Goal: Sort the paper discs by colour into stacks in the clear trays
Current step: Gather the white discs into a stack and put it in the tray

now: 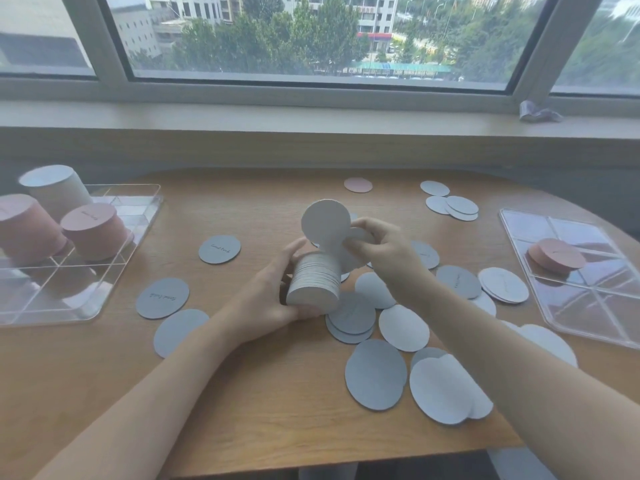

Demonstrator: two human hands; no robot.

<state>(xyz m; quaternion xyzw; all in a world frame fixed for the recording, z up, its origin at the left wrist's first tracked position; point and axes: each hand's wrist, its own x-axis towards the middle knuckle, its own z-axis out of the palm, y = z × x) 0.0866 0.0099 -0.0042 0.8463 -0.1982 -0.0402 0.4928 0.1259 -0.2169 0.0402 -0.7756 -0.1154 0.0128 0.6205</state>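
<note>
A: Where is there bare wood?

B: The near-left part of the table (242, 410) is open, and so is the strip along the far edge in front of the windowsill (311, 123), apart from 1 pink disc (358, 185).

A: And the left tray (104, 299)?

B: 3 tall stacks fill its far half: 2 pink stacks (93, 230) and 1 pale stack (55, 192). Its near compartments are free.

A: The right tray (595, 327)?

B: 1 low pink stack (556, 255) sits in a far compartment; the rest is open.

A: In the middle?

B: Loose grey discs (375, 374) cover the centre and right, overlapping; 3 lie apart on the left.
</note>
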